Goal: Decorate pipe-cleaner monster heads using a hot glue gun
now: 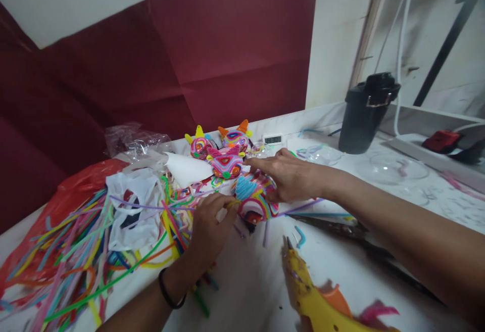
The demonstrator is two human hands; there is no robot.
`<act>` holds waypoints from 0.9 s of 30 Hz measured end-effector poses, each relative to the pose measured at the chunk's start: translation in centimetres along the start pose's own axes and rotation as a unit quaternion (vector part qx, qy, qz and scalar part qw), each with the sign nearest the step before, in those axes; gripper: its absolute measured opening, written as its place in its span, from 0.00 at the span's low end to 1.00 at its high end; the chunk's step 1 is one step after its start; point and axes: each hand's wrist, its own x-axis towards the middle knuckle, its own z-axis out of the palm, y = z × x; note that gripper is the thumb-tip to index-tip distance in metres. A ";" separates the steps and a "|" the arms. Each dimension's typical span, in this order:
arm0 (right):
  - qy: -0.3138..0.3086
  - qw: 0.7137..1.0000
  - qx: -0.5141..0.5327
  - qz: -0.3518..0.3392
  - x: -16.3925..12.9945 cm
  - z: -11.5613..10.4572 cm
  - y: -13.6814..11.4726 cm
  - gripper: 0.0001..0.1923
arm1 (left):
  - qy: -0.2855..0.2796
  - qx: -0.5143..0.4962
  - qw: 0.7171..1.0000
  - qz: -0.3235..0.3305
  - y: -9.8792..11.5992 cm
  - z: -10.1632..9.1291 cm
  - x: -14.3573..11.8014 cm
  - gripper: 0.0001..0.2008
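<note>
pressing in from both sides, the two hands meet on a striped ball [254, 201] wound from coloured pipe cleaners, which sits on the white table [250, 281] between them. the right hand [291, 176] lies over the far upper side of the ball with fingers spread and curved against it, not closed tight. the left hand [209, 226], a dark band on its wrist, is curled at the ball's near left edge, fingertips pinching a yellowish strand right where it meets the ball.

just beyond the right hand's fingertips stand three finished pipe-cleaner figures [224, 151] with little horns, close together, and a small digital clock [273, 139] behind them. a white paper cone [187, 169] lies beyond the left hand. out past the left hand's wrist side spreads a heap of loose pipe cleaners [81, 251] over white and red plastic bags [76, 185]. near the person, below the right forearm, a yellow glue gun [312, 299] lies on the table, nozzle toward the ball. dark scissors [333, 226] run partly hidden under the right forearm. well beyond the right arm stands a black container [366, 112], with clear plastic domes [397, 168] beside it.
</note>
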 end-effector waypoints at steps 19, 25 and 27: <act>-0.002 1.000 -0.005 -0.007 0.0 0.1 -0.2 0.35 | 0.011 -0.003 1.000 -0.001 -0.2 0.0 -0.1 0.04; -0.003 1.000 -0.007 -0.004 0.0 0.1 -0.2 0.35 | 0.016 0.003 1.000 0.005 -0.5 0.2 -0.1 0.03; -0.002 1.000 -0.006 -0.005 0.0 0.1 -0.2 0.36 | 0.022 0.007 1.000 0.008 -0.6 0.2 -0.1 0.03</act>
